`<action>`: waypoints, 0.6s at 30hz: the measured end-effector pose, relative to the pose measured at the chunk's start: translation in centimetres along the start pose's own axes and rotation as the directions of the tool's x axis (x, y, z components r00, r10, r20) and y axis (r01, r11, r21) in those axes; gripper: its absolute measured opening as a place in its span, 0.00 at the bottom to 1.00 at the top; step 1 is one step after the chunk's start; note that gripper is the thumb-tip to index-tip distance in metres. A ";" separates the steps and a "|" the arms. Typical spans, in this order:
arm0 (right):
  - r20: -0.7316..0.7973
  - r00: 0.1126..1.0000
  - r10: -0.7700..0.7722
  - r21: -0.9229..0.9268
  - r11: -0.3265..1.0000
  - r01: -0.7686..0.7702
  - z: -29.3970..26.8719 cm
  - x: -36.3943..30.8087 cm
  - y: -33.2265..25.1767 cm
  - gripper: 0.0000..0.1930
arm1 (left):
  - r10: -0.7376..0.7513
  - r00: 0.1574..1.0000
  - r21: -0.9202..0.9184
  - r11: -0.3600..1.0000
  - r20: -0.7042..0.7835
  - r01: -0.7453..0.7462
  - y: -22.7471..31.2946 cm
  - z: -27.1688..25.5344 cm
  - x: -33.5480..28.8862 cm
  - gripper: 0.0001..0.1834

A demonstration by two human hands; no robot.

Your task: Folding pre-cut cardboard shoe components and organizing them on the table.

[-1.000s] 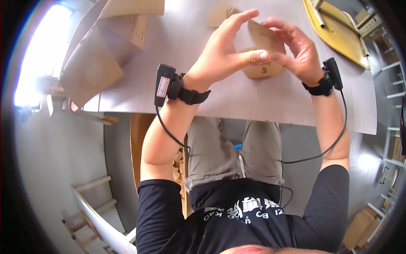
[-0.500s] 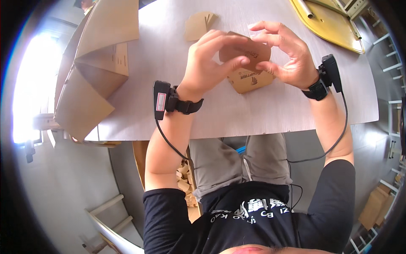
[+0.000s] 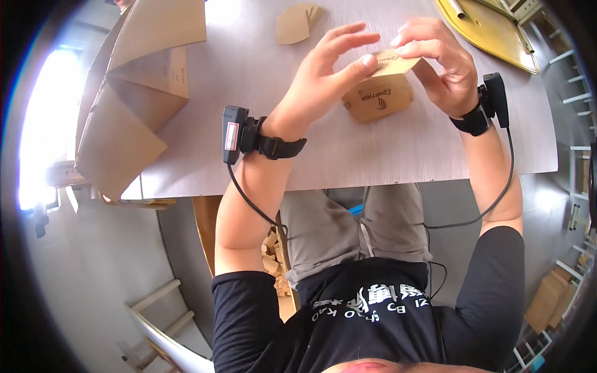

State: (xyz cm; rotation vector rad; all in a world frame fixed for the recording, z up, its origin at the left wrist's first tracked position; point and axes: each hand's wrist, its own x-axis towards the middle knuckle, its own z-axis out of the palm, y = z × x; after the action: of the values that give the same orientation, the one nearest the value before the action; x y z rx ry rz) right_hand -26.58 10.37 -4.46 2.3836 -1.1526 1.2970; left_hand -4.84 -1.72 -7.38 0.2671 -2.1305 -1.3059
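Note:
A small brown cardboard box with dark print stands on the table, its lid lying over the top with a side flap sticking out at the right. My left hand is at the box's left corner, thumb tip against the lid's edge and fingers stretched apart above it. My right hand curls round the lid's right side, fingertips on the top; its thumb is partly behind the flap. Flat brown cardboard pieces lie on the table beyond my left hand.
A large open carton with flaps spread stands at the left of the pale table. A yellow folding-chair part lies at the far right. Below the table edge, an open box holds small folded cardboard pieces.
The box's lid, raised between my hands before, has come down over the top. My right hand has closed onto its side, while my left fingers have spread and lifted off it.

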 end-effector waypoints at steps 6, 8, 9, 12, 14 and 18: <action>0.130 0.980 0.149 0.327 0.927 -0.184 0.7 -0.6 0.1 0.07 | -0.108 0.928 -0.234 0.951 0.358 0.201 1.5 -0.6 -0.2 0.40; 0.142 0.979 0.148 0.418 0.887 -0.195 0.9 -0.4 -0.5 0.04 | -0.031 0.871 -0.398 0.881 0.491 0.256 1.9 -0.5 -0.3 0.31; 0.142 0.979 0.147 0.421 0.886 -0.194 0.9 -0.3 -0.5 0.04 | -0.021 0.894 -0.425 0.875 0.448 0.233 2.5 -0.3 -0.4 0.29; 0.141 0.986 0.091 0.361 0.922 -0.137 0.6 -0.1 -0.7 0.06 | -0.099 0.844 -0.386 0.857 0.527 0.341 1.8 -0.1 -0.4 0.44; 0.075 0.975 0.211 0.338 0.914 -0.224 0.6 0.0 -1.4 0.06 | -0.102 0.857 -0.394 0.856 0.505 0.334 1.9 0.2 -0.4 0.43; -0.085 0.988 0.132 0.193 0.975 -0.113 0.3 -0.2 -1.7 0.08 | -0.091 0.893 -0.459 0.832 0.440 0.311 2.0 0.9 -0.4 0.40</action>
State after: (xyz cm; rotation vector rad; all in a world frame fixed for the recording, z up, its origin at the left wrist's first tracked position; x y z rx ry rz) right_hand -25.21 11.43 -4.49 2.3771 -1.2151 1.6106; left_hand -4.76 0.11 -6.14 -0.0089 -1.9925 -2.1680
